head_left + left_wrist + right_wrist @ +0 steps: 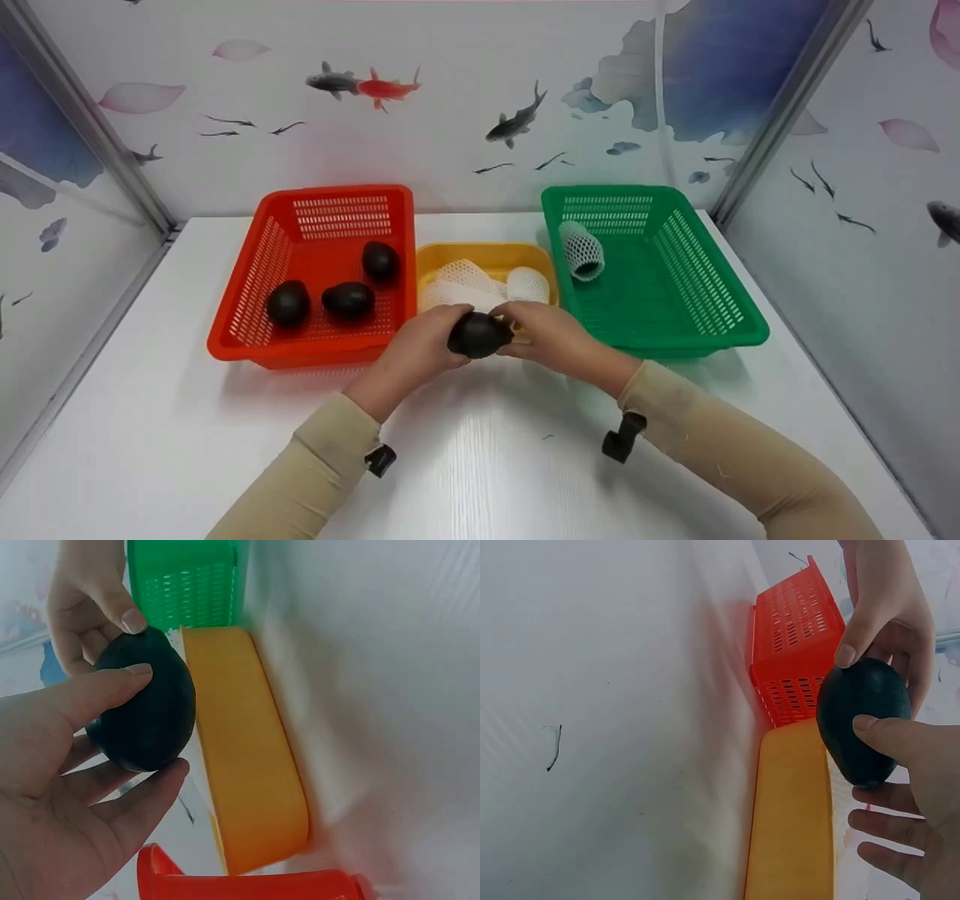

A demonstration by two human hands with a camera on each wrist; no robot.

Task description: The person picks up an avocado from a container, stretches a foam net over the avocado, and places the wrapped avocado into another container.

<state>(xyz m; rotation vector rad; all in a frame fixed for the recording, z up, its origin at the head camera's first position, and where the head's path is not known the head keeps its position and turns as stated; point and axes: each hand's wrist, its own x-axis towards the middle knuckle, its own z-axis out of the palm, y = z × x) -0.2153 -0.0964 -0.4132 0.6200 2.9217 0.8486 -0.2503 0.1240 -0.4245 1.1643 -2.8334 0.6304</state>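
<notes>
left hand [420, 343] and right hand [555, 337], half curled, grip a dark fruit [477, 336], partly hiding the yellow tray [487, 253].

Avocado [475, 335], near-black, smooth, egg-shaped, whole, held aloft, long axis running crosswise, wide end in the left hand [421, 341], narrow end toward the right hand [555, 337], near the yellow tray [240, 742].

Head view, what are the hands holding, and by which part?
A dark fruit: the left hand holds its wide end, the right hand its narrow end.
</notes>
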